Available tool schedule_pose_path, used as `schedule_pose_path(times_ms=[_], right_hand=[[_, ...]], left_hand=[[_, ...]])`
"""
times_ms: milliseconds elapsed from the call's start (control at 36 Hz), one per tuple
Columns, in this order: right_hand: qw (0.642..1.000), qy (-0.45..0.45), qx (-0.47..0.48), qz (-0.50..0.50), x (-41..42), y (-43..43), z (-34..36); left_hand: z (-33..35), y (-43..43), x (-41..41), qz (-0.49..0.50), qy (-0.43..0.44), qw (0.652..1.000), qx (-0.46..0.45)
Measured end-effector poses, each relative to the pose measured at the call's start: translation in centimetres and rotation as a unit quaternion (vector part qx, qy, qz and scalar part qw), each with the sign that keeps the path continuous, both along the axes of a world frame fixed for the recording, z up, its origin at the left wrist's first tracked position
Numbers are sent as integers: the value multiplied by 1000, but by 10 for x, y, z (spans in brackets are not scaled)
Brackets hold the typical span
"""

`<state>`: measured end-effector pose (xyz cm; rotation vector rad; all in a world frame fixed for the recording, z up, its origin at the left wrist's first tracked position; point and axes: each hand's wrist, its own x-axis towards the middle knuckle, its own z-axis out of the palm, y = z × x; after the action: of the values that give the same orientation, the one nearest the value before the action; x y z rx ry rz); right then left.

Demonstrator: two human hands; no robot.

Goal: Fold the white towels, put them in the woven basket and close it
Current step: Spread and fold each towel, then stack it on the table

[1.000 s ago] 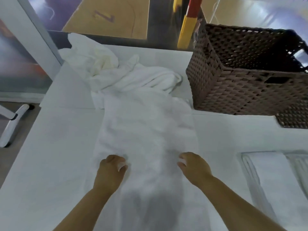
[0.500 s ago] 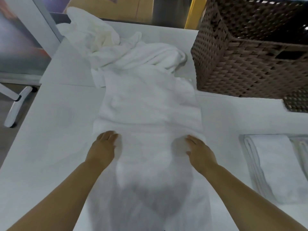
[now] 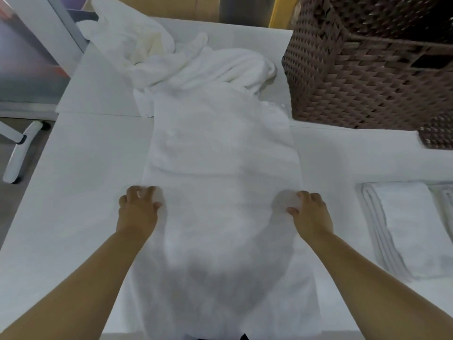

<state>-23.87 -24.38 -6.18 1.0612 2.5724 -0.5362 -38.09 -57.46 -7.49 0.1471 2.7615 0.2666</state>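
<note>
Spread towel (image 3: 220,182): plain white, no pattern. Crumpled towel heap (image 3: 171,57) at far worktop edge: white, one cream-yellow patch. Woven basket (image 3: 362,77), far right corner: dark brown, diamond weave. Worktop (image 3: 73,192): white.

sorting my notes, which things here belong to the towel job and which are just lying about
Part of the job:
flat towel, gripped by the left hand and right hand
heap of towels behind it
folded towels at the right
basket

Just lying about:
white wheeled leg on the floor, left
yellow post behind the table
</note>
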Motion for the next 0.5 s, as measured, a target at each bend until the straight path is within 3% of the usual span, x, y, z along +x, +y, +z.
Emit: schedule_pose_path(times_ms=[139, 222, 306, 500], right_hand=[[997, -6, -3, -78, -6, -4, -1], [987, -11, -41, -152, -7, -2, -5], [985, -10, -59, -159, -5, 0, -5], [951, 127, -146, -241, 4, 6, 19]], left_hand=[[3, 3, -3, 118, -49, 987, 93], [4, 0, -3, 145, -52, 979, 132], [7, -4, 3, 165, -44, 969, 176], [26, -15, 12, 206, -24, 940, 270]])
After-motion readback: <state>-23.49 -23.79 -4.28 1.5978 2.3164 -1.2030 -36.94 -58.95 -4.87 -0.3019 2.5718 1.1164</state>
